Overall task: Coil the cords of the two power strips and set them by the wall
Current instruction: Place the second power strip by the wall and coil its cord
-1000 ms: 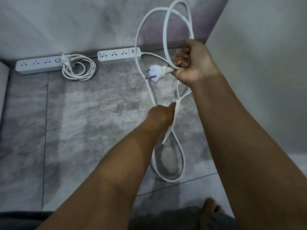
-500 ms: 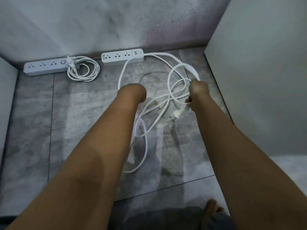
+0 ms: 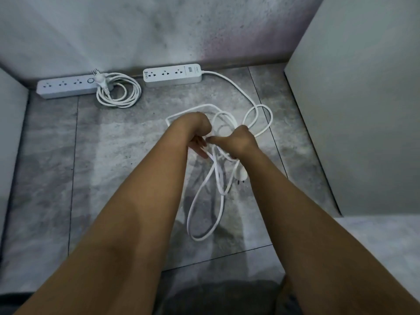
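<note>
white cord [image 3: 218,178] bunched between hands; right hand [image 3: 238,142] fingers curled round strands, left hand [image 3: 195,130] touching, grip unclear.

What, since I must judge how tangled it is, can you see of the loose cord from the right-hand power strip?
The cord is white, smooth, plastic-looking. It leaves the right end of the power strip by the wall, runs across the grey floor and breaks into uneven, crossing loops, not a neat coil. The right hand grips the gathered strands; the left hand touches them. Its plug shows below that hand, and one long loop trails toward the camera.
</note>
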`<move>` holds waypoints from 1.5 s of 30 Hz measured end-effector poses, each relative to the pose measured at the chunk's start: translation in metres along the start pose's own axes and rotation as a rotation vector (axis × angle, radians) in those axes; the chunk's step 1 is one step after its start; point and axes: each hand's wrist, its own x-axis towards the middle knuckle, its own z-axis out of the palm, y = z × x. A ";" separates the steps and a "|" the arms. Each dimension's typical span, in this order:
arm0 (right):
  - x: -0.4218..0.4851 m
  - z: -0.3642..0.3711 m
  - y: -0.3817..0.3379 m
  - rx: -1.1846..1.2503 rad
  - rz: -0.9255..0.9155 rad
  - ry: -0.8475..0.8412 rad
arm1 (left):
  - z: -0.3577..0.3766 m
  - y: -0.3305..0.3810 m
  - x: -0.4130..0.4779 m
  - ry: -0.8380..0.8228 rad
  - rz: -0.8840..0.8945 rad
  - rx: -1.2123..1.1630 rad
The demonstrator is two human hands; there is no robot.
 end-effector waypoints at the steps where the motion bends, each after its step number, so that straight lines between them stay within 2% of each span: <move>1: 0.000 0.001 0.000 -0.053 -0.010 -0.021 | 0.001 0.000 0.000 0.016 0.021 -0.013; 5: 0.006 0.002 0.010 -0.169 0.007 -0.102 | -0.002 0.002 0.002 0.122 0.112 -0.092; 8: 0.004 0.003 0.018 -0.020 0.077 -0.202 | -0.007 0.005 0.002 0.153 0.138 -0.121; 10: 0.005 0.004 0.023 0.067 0.101 -0.206 | -0.008 0.008 0.002 0.150 0.143 -0.160; 13: 0.007 0.005 0.029 0.051 0.099 -0.202 | -0.010 0.011 0.005 0.201 0.199 -0.130; 16: 0.002 0.001 0.035 -0.103 0.065 -0.135 | -0.019 0.011 0.004 0.376 0.344 0.062; 19: 0.000 -0.003 0.045 -0.269 0.085 0.063 | -0.032 0.007 0.003 0.686 0.479 0.468; 21: -0.002 -0.010 0.048 -0.276 0.119 0.201 | -0.043 -0.001 0.007 0.853 0.502 0.713; 23: -0.001 -0.018 0.050 -0.208 0.144 0.292 | -0.056 -0.018 0.013 0.953 0.500 0.855; 26: 0.000 -0.027 0.046 -0.015 0.153 0.387 | -0.071 -0.050 0.028 0.906 0.424 1.048; 28: 0.000 -0.028 0.040 0.085 0.121 0.438 | -0.069 -0.060 0.033 0.718 0.243 1.162; 30: -0.001 -0.025 0.032 0.157 0.044 0.476 | -0.061 -0.057 0.033 0.566 0.174 1.101; 31: -0.002 -0.025 0.028 0.205 0.002 0.476 | -0.055 -0.052 0.032 0.530 0.232 1.008; 34: 0.000 -0.027 0.013 0.467 -0.043 0.347 | -0.039 -0.032 0.036 0.473 0.589 0.575; 37: -0.005 -0.040 -0.001 0.649 -0.051 0.153 | -0.032 -0.010 0.037 0.444 0.890 0.343; 41: -0.013 -0.064 -0.013 0.782 -0.200 -0.091 | -0.043 0.008 0.033 0.520 0.961 0.259; 43: -0.016 -0.077 -0.018 0.750 -0.268 -0.124 | -0.054 0.011 0.030 0.670 0.942 0.278; 45: -0.020 -0.087 -0.024 0.759 -0.312 -0.099 | -0.063 0.014 0.028 0.707 0.841 0.283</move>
